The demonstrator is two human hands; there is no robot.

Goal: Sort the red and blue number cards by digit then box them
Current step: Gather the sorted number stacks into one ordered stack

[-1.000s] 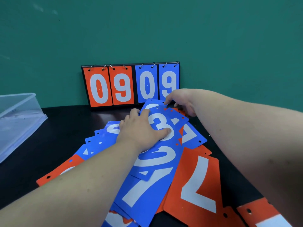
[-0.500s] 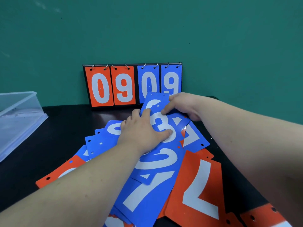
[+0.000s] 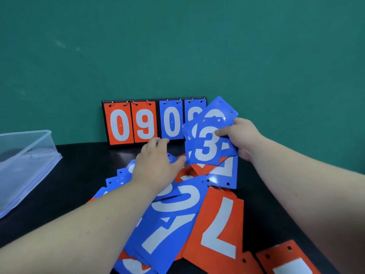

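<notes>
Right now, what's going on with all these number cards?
A person is sorting. The right hand grips a few blue number cards, a 3 in front, above the loose pile of red and blue cards on the black table. The left hand rests flat on that pile. The clear plastic box stands to the left, apart.

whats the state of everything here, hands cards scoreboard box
card pile, loose, overlapping, red and blue mixed
held blue cards, fanned upright, 3 in front
right hand, grips the held blue cards
left hand, fingers straight, rests on the card pile
scoreboard, standing upright, last digit partly hidden
clear box, open-topped, contents unclear
</notes>
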